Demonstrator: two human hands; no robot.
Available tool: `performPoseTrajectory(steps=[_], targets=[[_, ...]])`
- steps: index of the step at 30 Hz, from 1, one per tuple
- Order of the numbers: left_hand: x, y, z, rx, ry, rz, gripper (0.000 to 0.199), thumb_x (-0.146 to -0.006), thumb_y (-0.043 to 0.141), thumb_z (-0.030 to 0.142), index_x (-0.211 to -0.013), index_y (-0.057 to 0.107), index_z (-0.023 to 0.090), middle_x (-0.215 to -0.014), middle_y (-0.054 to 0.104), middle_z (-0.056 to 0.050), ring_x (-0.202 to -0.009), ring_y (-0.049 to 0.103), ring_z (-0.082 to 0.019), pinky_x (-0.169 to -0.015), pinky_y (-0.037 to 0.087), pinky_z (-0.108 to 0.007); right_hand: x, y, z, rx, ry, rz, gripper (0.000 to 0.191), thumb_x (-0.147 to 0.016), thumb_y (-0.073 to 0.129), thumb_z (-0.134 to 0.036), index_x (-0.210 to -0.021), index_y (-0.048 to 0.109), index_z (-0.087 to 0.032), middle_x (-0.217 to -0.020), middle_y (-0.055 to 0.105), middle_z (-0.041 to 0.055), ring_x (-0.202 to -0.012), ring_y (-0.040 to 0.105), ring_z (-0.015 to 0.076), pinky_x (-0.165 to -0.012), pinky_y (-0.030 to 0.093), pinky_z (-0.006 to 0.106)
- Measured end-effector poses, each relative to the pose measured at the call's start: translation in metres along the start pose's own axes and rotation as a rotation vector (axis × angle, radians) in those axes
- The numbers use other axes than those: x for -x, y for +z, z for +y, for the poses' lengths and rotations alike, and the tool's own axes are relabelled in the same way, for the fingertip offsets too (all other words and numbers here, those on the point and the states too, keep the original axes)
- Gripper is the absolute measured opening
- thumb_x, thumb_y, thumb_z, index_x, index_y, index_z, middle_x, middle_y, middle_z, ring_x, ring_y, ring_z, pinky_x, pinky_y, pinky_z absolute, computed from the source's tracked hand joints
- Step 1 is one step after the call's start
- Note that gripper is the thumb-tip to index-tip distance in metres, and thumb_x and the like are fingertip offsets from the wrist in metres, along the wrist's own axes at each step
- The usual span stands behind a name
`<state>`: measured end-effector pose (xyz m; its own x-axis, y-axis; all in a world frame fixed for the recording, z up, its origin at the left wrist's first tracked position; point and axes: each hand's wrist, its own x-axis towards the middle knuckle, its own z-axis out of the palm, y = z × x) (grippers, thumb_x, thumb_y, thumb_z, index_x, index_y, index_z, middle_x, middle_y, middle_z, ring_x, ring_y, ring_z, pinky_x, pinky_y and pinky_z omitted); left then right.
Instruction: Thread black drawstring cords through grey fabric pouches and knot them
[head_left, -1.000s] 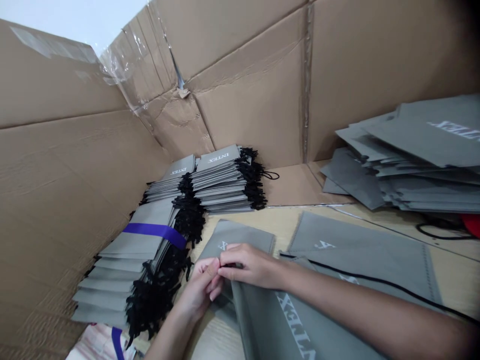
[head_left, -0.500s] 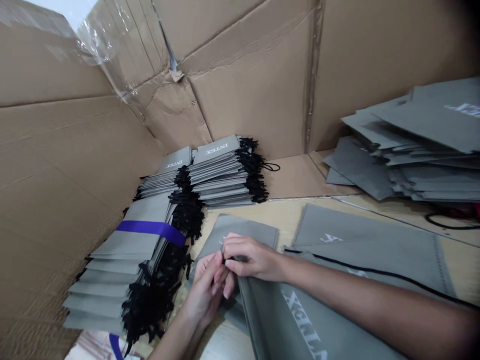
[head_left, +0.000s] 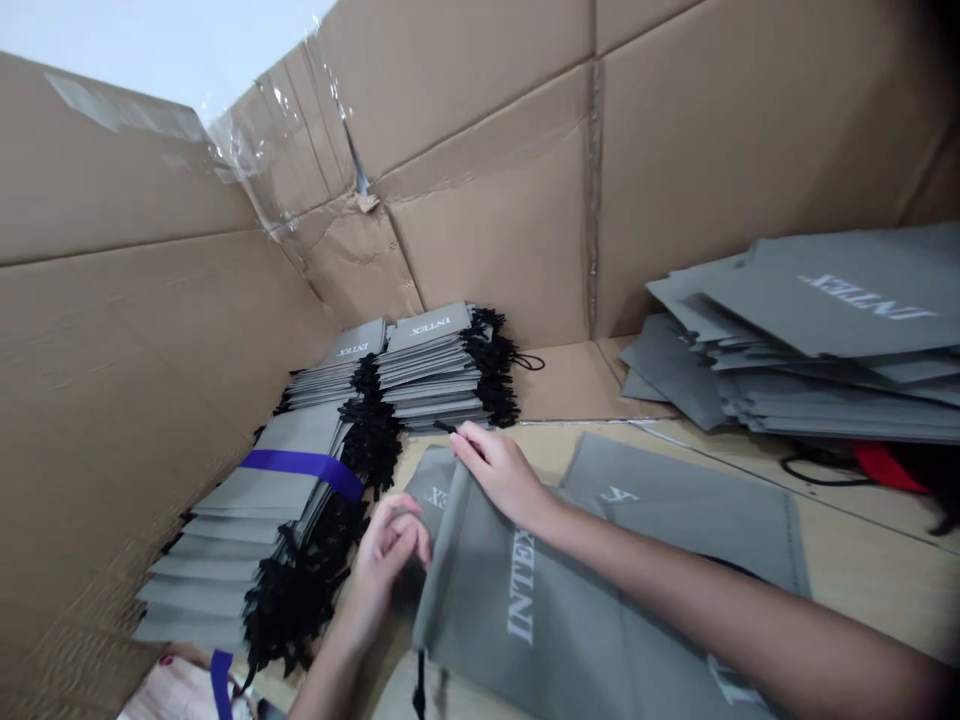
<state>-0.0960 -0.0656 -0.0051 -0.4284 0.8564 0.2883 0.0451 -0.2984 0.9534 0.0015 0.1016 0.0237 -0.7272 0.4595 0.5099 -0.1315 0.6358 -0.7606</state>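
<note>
Gray drawstring bag (head_left: pixel 480 580) lies slantwise over the pale tabletop (head_left: pixel 870 560) at the near middle, its white INTEX lettering running up the cloth and part of it hidden under the right forearm. The right hand (head_left: pixel 501 472) pinches the far corner of its hemmed edge between thumb and fingers, and a short black end pokes out just past the fingertips. At the near corner of the same hem a knotted black cord (head_left: pixel 419 688) hangs down. The left hand (head_left: pixel 388 550) is beside that hem, fingers loosely curled and nothing visible in them — whether a fingertip brushes the cloth I cannot tell. Another gray bag (head_left: pixel 433 468) lies partly beneath the hem, and a flat bag (head_left: pixel 675 500) spreads out behind the right forearm. To the left, a fanned bundle (head_left: pixel 289 430) of bags wears a purple band (head_left: pixel 300 464), with black cords (head_left: pixel 300 590) bunched along its right side. Beyond it, two neat stacks stand side by side against the cardboard wall (head_left: pixel 480 180). On the far right sits an untidy pile (head_left: pixel 847 310) of bags, something red (head_left: pixel 886 466) showing under it.
</note>
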Motion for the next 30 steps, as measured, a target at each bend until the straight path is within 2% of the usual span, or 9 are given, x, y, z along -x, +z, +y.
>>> performPoseTrajectory(steps=[1, 3, 5, 10, 14, 19, 22, 25, 30], targets=[[0.005, 0.001, 0.000, -0.170, 0.077, 0.021, 0.022, -0.089, 0.051, 0.024, -0.111, 0.048, 0.025, -0.081, 0.059, 0.000, -0.073, 0.059, -0.012, -0.069, 0.047, -0.023, -0.002, -0.004, -0.001, 0.004, 0.014, 0.028, 0.030, -0.095, 0.034, -0.037, -0.071, 0.044, -0.020, -0.063, 0.043, -0.0049, -0.061, 0.044, 0.0120, -0.058, 0.029, 0.022], [0.014, 0.004, 0.002, -0.460, 0.295, 0.026, 0.034, -0.091, 0.045, 0.018, -0.122, 0.043, 0.031, -0.122, 0.048, -0.007, -0.110, 0.051, -0.019, -0.087, 0.046, -0.032, -0.005, -0.009, -0.002, 0.002, 0.027, 0.051, 0.030, -0.094, 0.037, -0.035, -0.070, 0.046, -0.020, -0.063, 0.047, -0.0048, -0.061, 0.047, 0.0119, -0.058, 0.030, 0.022], [0.020, 0.008, 0.008, -0.714, 0.436, -0.057, 0.033, -0.092, 0.038, 0.014, -0.116, 0.052, 0.031, -0.132, 0.037, -0.008, -0.124, 0.039, -0.023, -0.094, 0.044, -0.038, -0.006, -0.011, -0.002, -0.005, 0.036, 0.066, 0.031, -0.094, 0.036, -0.035, -0.070, 0.047, -0.020, -0.062, 0.049, -0.0047, -0.061, 0.048, 0.0119, -0.057, 0.031, 0.021], [0.030, 0.009, 0.036, -1.193, 0.805, -0.185, 0.028, -0.087, 0.050, 0.015, -0.105, 0.064, 0.032, -0.123, 0.048, -0.006, -0.122, 0.043, -0.027, -0.096, 0.044, -0.042, -0.006, -0.011, -0.008, 0.014, 0.066, 0.107, 0.033, -0.094, 0.035, -0.034, -0.067, 0.047, -0.020, -0.061, 0.050, -0.0043, -0.060, 0.050, 0.0118, -0.057, 0.033, 0.020], [0.031, 0.004, 0.043, -1.322, 0.979, -0.245, 0.029, -0.083, 0.056, 0.012, -0.102, 0.064, 0.032, -0.108, 0.062, -0.001, -0.111, 0.055, -0.020, -0.099, 0.043, -0.038, -0.004, -0.012, -0.013, 0.068, 0.085, 0.118, 0.033, -0.095, 0.035, -0.032, -0.068, 0.050, -0.019, -0.061, 0.054, -0.0032, -0.061, 0.054, 0.0124, -0.057, 0.034, 0.020], [0.016, 0.019, 0.028, -1.021, 0.811, -0.397, 0.017, -0.092, 0.044, 0.026, -0.088, 0.060, 0.026, -0.089, 0.069, -0.001, -0.093, 0.063, -0.018, -0.092, 0.046, -0.036, -0.003, -0.015, -0.015, 0.167, 0.056, 0.070, 0.030, -0.094, 0.038, -0.026, -0.073, 0.058, -0.018, -0.068, 0.063, 0.0025, -0.067, 0.059, 0.0158, -0.061, 0.037, 0.023], [-0.002, 0.040, 0.031, -0.675, 0.520, -0.171, 0.018, -0.092, 0.042, 0.033, -0.090, 0.055, 0.022, -0.078, 0.062, -0.003, -0.076, 0.060, -0.017, -0.082, 0.046, -0.034, -0.008, -0.028, -0.025, 0.250, 0.009, 0.058, 0.018, -0.089, 0.047, -0.023, -0.080, 0.060, -0.015, -0.081, 0.064, 0.0090, -0.077, 0.059, 0.0208, -0.069, 0.037, 0.028], [-0.026, 0.056, 0.053, -0.417, 0.366, 0.149, 0.012, -0.089, 0.047, 0.031, -0.086, 0.052, 0.020, -0.075, 0.051, 0.001, -0.071, 0.051, -0.013, -0.067, 0.041, -0.022, -0.011, -0.055, -0.045, 0.276, -0.044, 0.051, 0.023, -0.094, 0.039, -0.027, -0.091, 0.059, -0.017, -0.090, 0.064, 0.0080, -0.083, 0.058, 0.0196, -0.071, 0.036, 0.028], [-0.051, 0.062, 0.086, -0.591, 0.056, -0.167, 0.032, -0.090, 0.043, 0.040, -0.069, 0.050, 0.017, -0.066, 0.043, 0.003, -0.063, 0.039, -0.012, -0.059, 0.032, -0.021, 0.012, -0.099, -0.068, 0.089, -0.055, -0.105, 0.038, -0.096, 0.027, -0.044, -0.093, 0.057, -0.021, -0.071, 0.060, -0.0017, -0.060, 0.053, 0.0120, -0.056, 0.035, 0.023]])
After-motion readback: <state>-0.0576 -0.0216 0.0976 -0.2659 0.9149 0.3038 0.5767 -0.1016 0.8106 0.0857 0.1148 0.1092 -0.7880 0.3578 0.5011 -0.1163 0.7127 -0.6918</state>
